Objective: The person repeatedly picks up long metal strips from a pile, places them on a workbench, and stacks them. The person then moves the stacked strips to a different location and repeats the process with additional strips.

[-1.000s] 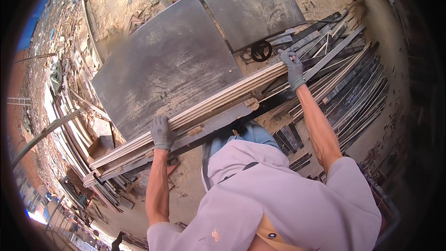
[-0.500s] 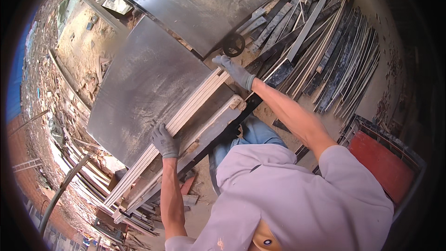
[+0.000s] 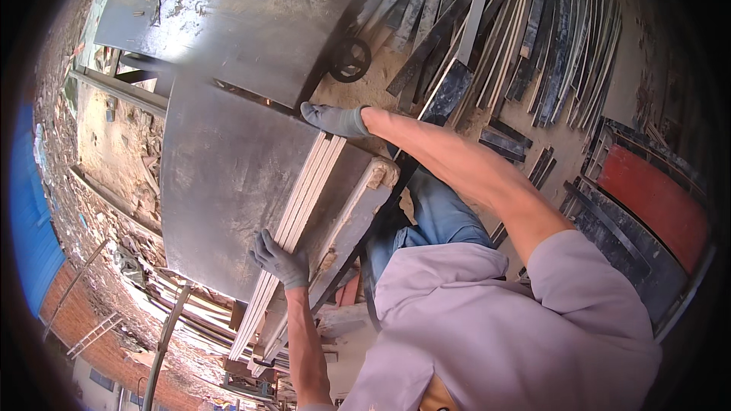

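A bundle of long pale wooden strips [image 3: 304,192] lies side by side on a dark metal machine table [image 3: 217,175]. My left hand [image 3: 280,260], in a grey glove, reaches across the strips partway along; its fingers are apart and bent over their left edge, holding them. At the far end of the bundle is my right hand [image 3: 335,119], also gloved, with fingers stretched out to the left past the strip ends. Its palm is close against those ends; the contact is partly hidden. To the right of the strips, a worn grey rail [image 3: 358,209] with a rough end runs alongside.
A second metal tabletop [image 3: 251,23] adjoins beyond a narrow gap, with a black handwheel [image 3: 350,59] at its side. Many dark and pale boards [image 3: 525,38] lie on the ground at right. A red panel [image 3: 651,202] stands lower right. Scrap wood covers the ground at left.
My view has turned, so the table and strips appear steeper. Both hands remain at the strips, the left partway along, the right at the far end. My right arm reaches further left in the picture.
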Demonstrator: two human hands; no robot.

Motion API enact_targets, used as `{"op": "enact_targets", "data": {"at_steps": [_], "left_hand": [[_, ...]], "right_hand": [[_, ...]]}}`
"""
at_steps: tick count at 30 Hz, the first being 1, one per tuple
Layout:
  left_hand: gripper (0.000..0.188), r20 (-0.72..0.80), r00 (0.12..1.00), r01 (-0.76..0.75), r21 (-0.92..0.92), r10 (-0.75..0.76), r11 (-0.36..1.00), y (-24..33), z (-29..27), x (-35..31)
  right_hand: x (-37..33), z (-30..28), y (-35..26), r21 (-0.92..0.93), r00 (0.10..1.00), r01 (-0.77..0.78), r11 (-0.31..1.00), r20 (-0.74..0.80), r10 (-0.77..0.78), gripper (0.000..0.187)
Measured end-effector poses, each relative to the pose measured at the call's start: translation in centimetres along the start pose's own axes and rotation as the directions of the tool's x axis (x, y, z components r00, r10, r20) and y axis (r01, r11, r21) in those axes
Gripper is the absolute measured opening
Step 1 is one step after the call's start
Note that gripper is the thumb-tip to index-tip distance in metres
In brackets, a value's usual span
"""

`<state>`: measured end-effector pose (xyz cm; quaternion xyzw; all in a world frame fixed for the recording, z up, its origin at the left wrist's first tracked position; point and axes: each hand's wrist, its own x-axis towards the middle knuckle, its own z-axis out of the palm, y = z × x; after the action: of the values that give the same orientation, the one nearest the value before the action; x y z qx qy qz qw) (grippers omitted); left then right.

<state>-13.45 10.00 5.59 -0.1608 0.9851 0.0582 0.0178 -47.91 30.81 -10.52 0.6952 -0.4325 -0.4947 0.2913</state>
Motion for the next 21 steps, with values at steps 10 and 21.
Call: {"op": "enact_targets", "data": {"at_steps": [10, 21], "left_hand": [[0.119, 0.046, 0.999, 0.003, 0.011, -0.004, 1.0, 0.8, 0.3, 1.4], [0.074, 0.05, 0.987, 0.156, -0.093, -0.152, 0.983, 2.2, 0.2, 2.7]], "right_hand": [[3.6, -1.9, 1.0, -0.182, 0.64, 0.042, -0.982, 0.76, -0.114, 0.067], [-5.8, -3.8, 9.5, 0.298, 0.285, 0.062, -0.952, 0.909, 0.304, 0.059]]}}
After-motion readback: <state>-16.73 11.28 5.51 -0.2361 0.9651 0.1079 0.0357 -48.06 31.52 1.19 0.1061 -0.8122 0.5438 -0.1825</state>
